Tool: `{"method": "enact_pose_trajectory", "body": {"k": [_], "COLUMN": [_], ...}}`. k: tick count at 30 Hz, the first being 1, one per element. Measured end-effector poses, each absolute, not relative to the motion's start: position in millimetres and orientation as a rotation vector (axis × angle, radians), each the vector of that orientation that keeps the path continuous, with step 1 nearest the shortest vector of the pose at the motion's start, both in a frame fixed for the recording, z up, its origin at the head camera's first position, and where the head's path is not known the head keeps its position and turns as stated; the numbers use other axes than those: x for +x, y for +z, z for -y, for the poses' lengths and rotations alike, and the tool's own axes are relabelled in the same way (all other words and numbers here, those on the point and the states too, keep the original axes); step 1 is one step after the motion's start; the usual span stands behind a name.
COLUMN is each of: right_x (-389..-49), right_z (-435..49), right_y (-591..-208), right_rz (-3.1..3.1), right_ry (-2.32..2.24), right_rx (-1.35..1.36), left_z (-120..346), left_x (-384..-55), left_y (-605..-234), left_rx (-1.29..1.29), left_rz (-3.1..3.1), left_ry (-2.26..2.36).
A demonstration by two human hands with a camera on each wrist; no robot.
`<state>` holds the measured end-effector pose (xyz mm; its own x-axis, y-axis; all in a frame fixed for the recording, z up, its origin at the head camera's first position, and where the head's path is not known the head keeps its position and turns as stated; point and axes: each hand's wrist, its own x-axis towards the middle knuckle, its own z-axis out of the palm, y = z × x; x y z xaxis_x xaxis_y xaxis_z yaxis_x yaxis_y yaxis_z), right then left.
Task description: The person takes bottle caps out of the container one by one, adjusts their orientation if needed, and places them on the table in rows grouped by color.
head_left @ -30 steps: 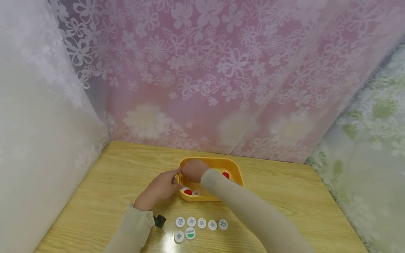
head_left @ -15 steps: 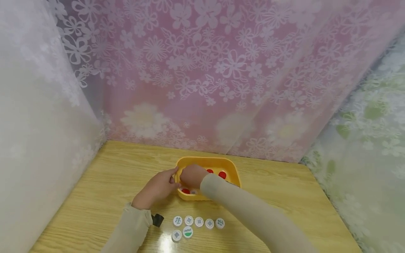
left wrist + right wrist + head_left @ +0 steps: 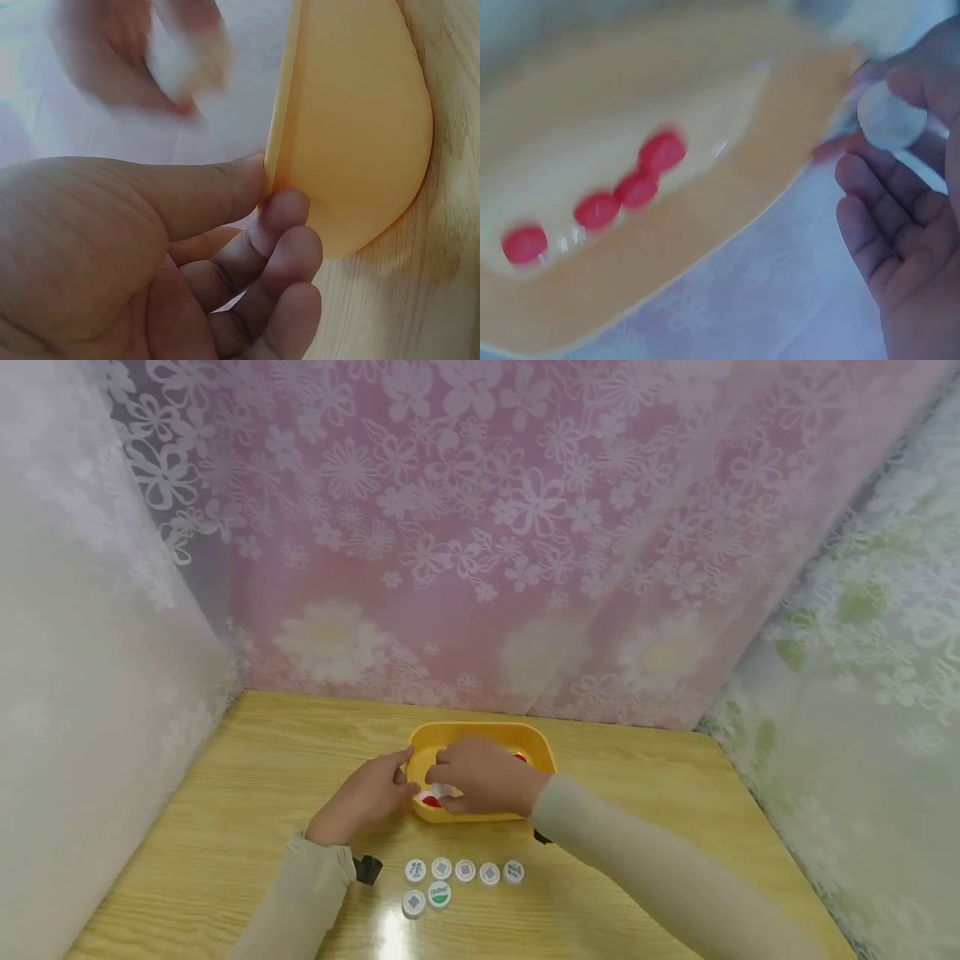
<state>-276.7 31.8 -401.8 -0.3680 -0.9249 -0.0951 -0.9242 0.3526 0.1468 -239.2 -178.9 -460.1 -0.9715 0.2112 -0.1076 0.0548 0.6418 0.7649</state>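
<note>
Caps (image 3: 465, 871), white and round, lie on the wooden table (image 3: 262, 827), on the person's side of the yellow tray (image 3: 480, 725). Five make a row, and two more sit just under its left end, closer to the person. One more white cap (image 3: 891, 118) is up in the right hand (image 3: 491, 777). The thumb and a fingertip pinch it, and the other fingers are bent with nothing else in them.

From the right hand, the row is back toward the person, past the near side of the tray. The held cap is round, so it has no long side. The tray is the long thing here: it goes from left to right, and the row goes the same way. The right hand has the held cap; the left hand (image 3: 360, 797) is just beside it.

The right hand is over the left part of the tray, with its back up and its fingers pointing left. Its arm comes in on a slant from the right. I cannot tell how high the cap is over the tray's floor. The left hand is at the tray's left end and holds the rim tight with its thumb and fingers.

Four red caps (image 3: 598, 210) show inside the tray, three bunched close together and one apart.
</note>
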Motion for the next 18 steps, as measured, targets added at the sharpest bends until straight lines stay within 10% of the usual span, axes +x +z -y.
{"method": "enact_pose_trajectory", "body": {"k": [18], "right_x": [-157.5], "right_z": [-110.1], "right_y": [-483.0], "right_rz": [2.703], "right_ry": [0.330], "right_rx": [1.727], "left_z": [174.7], "left_x": [-238.8], "left_y": [-456.0], "left_rx": [0.152], "left_rz": [-2.646], "left_ry": [1.253]}}
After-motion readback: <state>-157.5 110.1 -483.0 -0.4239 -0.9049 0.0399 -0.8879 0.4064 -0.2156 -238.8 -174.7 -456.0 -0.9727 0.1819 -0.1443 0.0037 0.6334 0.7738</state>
